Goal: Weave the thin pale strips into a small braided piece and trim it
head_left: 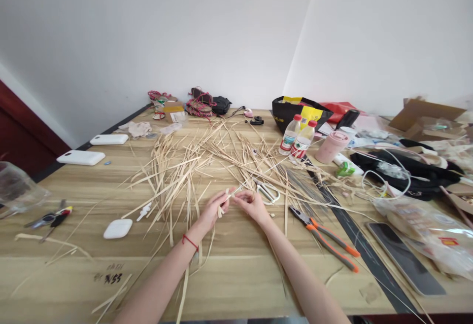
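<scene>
My left hand (214, 208), with a red string on its wrist, pinches a small folded piece of pale straw strip (220, 210). Close beside it on the right, my right hand (252, 203) has its thumb and fingers pressed together on a thin strand (239, 188) that runs up and to the right. Both hands are above the wooden table, in front of a loose heap of straw strips (177, 166). White-handled scissors (271, 193) lie just beyond my right hand.
Pliers with orange handles (332, 240) and a dark phone (406, 259) lie on the right. Two bottles (291, 136), a pink cup (331, 147) and a black bag (281, 112) stand behind. A white case (118, 229) and keys (48, 219) are on the left.
</scene>
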A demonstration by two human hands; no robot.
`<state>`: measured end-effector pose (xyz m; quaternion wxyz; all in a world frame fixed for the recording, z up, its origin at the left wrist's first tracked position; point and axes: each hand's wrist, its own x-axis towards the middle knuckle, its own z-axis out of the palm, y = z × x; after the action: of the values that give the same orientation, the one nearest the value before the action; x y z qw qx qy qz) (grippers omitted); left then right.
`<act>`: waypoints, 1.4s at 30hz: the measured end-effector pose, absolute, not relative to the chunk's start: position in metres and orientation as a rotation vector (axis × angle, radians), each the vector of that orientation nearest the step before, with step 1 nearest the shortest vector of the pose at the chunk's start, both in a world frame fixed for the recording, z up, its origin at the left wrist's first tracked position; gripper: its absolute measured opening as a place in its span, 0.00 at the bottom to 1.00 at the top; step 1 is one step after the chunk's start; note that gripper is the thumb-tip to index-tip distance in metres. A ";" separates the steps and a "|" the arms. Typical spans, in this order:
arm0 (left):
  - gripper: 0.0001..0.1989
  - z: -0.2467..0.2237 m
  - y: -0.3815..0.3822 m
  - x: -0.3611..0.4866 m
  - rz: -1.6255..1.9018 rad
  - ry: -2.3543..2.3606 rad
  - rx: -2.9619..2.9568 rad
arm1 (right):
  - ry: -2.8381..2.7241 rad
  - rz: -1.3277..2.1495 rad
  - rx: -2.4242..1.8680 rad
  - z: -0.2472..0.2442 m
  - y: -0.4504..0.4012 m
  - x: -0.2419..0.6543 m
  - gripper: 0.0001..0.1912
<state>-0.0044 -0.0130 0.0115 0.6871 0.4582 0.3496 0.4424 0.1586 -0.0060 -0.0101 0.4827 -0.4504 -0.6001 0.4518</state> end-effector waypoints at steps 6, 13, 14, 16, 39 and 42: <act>0.22 0.009 -0.018 -0.001 1.005 0.922 1.280 | -1.357 1.268 -1.013 -0.009 -0.007 0.157 0.15; 0.21 0.008 -0.023 0.001 1.053 0.970 1.369 | -1.339 1.340 -0.939 0.001 -0.012 0.158 0.17; 0.21 0.007 -0.023 0.000 1.061 0.956 1.358 | -1.333 1.364 -0.908 0.002 -0.012 0.158 0.18; 0.20 0.006 -0.021 -0.001 1.082 0.940 1.326 | -1.309 1.435 -0.825 0.004 -0.014 0.159 0.18; 0.16 0.006 -0.017 -0.003 1.021 0.891 1.292 | -1.001 1.414 -0.834 -0.004 -0.013 0.143 0.23; 0.16 0.009 -0.018 -0.005 1.002 0.897 1.305 | -0.940 1.437 -0.875 -0.003 -0.013 0.144 0.26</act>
<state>-0.0054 -0.0180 0.0089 0.5922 0.5612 0.3856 0.4309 0.1437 -0.0130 -0.0032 0.5704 -0.3728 -0.4007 0.6125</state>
